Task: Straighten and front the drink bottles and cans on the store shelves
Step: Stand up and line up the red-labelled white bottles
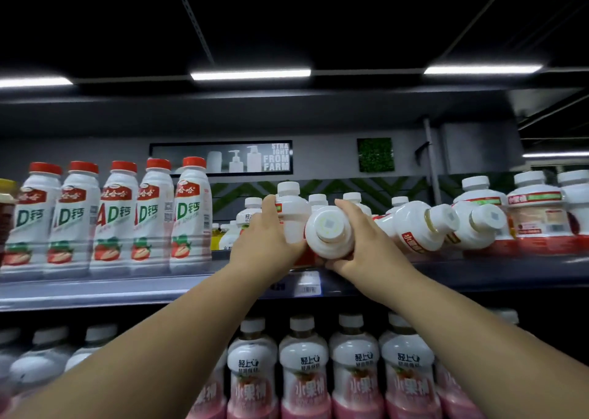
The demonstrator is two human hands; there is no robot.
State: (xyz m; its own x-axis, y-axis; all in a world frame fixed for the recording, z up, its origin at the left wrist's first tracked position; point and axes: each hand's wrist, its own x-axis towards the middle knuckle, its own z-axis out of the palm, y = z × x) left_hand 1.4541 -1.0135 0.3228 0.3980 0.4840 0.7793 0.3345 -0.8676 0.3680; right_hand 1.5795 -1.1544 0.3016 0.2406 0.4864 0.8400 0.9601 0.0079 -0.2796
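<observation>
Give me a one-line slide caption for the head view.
Fronting drinks: left hand grips an upright white bottle while right hand holds a tipped bottle at the upper shelf.

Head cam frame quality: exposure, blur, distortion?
Head view: light strips clip to white against a near-black ceiling; red-capped bottles at left show ghosted motion blur; lower-shelf bottles are soft; the shelf edge bows from wide-angle distortion; the tilted bottle in the right hand is fairly sharp, as is the upright bottle in the left hand.
</observation>
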